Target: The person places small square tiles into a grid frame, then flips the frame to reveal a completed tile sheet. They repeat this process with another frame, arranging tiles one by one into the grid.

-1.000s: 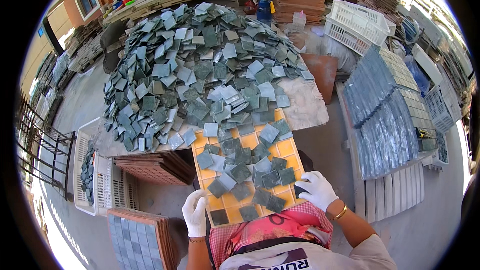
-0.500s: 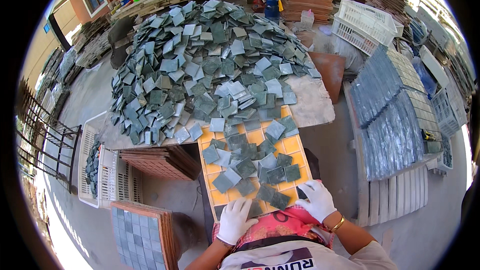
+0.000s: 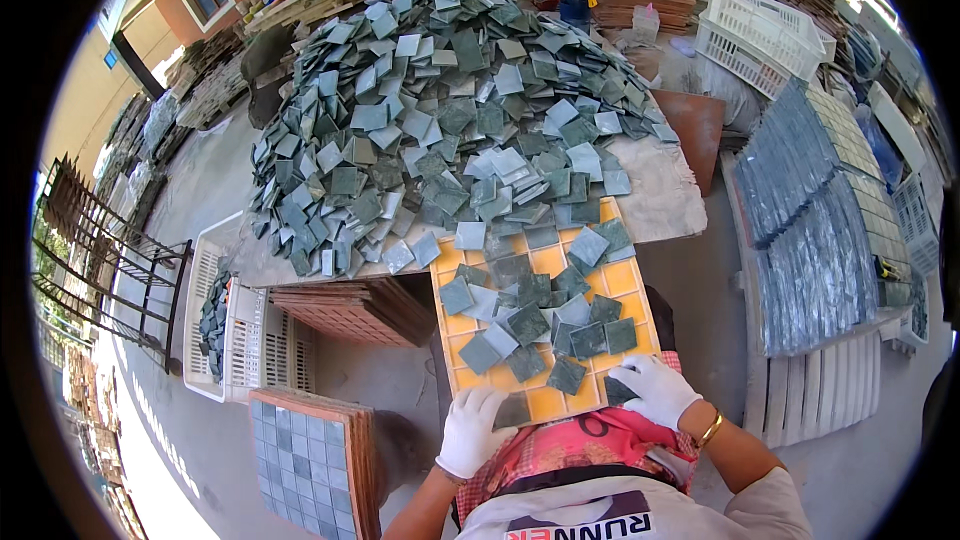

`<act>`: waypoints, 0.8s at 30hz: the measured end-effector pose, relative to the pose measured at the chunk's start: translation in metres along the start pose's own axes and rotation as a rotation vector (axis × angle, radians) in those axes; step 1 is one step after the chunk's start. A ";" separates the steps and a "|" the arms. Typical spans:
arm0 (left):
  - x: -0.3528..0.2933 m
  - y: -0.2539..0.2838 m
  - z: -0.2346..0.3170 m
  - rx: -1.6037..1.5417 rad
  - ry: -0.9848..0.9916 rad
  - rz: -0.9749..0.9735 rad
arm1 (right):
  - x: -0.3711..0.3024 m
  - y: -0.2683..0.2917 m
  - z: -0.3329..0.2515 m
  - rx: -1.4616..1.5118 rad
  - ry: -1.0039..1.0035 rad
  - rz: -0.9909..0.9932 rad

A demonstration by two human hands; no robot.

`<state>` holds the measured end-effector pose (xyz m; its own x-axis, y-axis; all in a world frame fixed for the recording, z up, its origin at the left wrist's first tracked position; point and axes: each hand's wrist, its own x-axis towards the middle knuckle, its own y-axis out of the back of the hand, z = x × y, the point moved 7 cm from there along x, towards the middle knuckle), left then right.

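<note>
A yellow gridded tray lies in front of me, its near edge at my lap and its far end against the tile heap. Loose dark green square stone tiles lie scattered and overlapping on it. My left hand, in a white glove, is closed at the near left corner, its thumb and fingers at a tile. At the near right corner, my white-gloved right hand is closed with its fingertips on another tile, partly hidden by them.
A large heap of tiles covers the table beyond the tray. White crates stand at left, near a stack of tiled boards. Plastic-wrapped tile stacks rest on a pallet at right. More white crates are behind.
The whole view has shifted, so things appear farther right. A tile near the tray's near edge has left its spot. The tile beside my left hand sits closer to the left corner.
</note>
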<state>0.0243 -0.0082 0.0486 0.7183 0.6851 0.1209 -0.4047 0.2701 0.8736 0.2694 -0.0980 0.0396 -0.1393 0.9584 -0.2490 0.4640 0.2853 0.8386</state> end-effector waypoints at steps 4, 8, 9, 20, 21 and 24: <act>-0.003 0.003 -0.001 0.022 -0.003 0.035 | 0.000 -0.002 0.000 0.073 -0.025 0.035; -0.008 0.000 -0.004 0.060 0.000 0.055 | -0.001 -0.007 -0.002 0.045 -0.047 0.132; -0.009 -0.001 -0.004 0.056 -0.002 0.063 | -0.001 -0.005 -0.003 0.044 -0.056 0.160; 0.000 -0.011 -0.004 -0.031 -0.052 0.080 | 0.012 0.013 -0.022 0.002 -0.050 0.187; 0.001 -0.009 -0.003 -0.026 -0.048 0.071 | 0.017 0.013 -0.031 0.038 -0.054 0.192; 0.007 0.000 0.004 -0.015 -0.039 0.073 | 0.039 -0.003 -0.045 0.025 -0.086 0.168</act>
<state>0.0318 -0.0056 0.0516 0.7079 0.6768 0.2021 -0.4649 0.2311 0.8547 0.2227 -0.0613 0.0493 0.0168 0.9888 -0.1482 0.4960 0.1205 0.8600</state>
